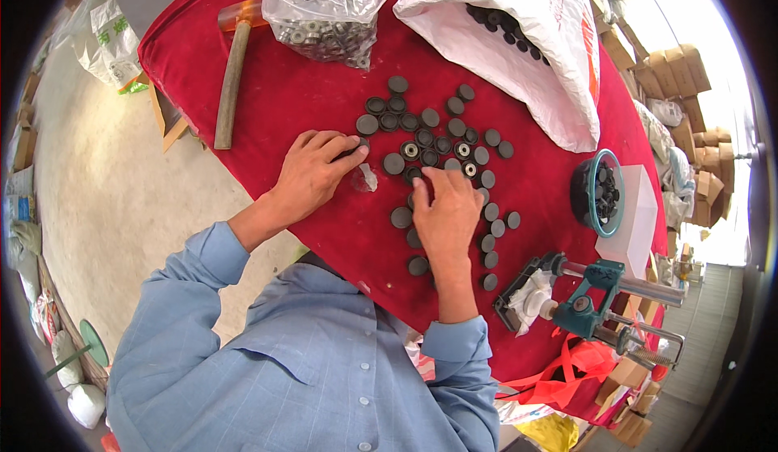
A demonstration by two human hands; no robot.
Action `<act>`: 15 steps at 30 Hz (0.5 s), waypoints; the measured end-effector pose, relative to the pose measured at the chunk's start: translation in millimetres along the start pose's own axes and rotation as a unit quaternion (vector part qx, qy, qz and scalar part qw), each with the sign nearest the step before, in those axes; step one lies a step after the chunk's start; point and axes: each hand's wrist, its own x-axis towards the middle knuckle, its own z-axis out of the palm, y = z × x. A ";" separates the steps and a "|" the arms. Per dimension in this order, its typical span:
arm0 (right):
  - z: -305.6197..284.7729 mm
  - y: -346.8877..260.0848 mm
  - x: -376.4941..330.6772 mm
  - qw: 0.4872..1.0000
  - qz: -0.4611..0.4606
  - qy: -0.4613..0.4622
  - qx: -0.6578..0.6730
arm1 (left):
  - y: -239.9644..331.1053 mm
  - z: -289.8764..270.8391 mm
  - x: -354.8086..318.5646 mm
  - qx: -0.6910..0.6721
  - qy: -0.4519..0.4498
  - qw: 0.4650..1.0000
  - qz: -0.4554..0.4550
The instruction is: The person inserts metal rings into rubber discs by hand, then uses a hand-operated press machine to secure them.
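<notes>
Black caps [430, 118] lie near the palm-down left hand [310, 168], which pinches one, and right hand [448, 215], grip unclear.

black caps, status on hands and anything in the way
Left hand at left edge of black caps, right hand over them. Grip unclear on both. Caps loose on red cloth. Clear plastic scrap by left hand, possibly in the way.

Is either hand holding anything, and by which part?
Cannot tell: the left hand partly covers a black cap; the right hand is at other caps.
</notes>
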 end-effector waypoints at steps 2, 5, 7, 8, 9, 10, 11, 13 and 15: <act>9.3 -9.4 -1.1 0.998 -0.001 0.006 -0.066 | 4.7 -2.3 1.4 0.010 0.005 1.000 -0.002; 20.1 -14.2 -5.1 0.997 0.020 -0.006 -0.073 | 7.0 -4.3 4.4 0.017 0.015 1.000 -0.002; 21.1 -14.5 -3.8 0.997 0.031 -0.005 -0.067 | 6.2 -3.1 4.4 0.012 0.019 1.000 -0.002; 19.5 -15.0 -1.8 0.999 0.044 -0.015 -0.010 | 5.4 -1.4 3.3 0.004 0.024 1.000 -0.003; 17.3 -15.5 0.7 0.997 0.057 -0.025 0.047 | 4.8 -0.6 2.4 -0.004 0.030 1.000 -0.004; 14.2 -15.8 4.5 0.997 0.056 -0.027 0.048 | 4.7 -0.5 1.4 -0.004 0.030 1.000 -0.006; 10.2 -15.3 9.6 0.987 0.088 -0.033 0.130 | 5.0 -0.4 0.6 -0.015 0.029 0.999 -0.009; 7.9 -10.0 18.1 0.981 0.065 0.010 0.184 | 5.5 -0.8 0.3 -0.026 0.029 0.999 -0.013; 10.0 -5.7 25.7 0.986 0.038 0.041 0.159 | 6.2 -2.2 1.5 -0.038 0.019 0.999 -0.015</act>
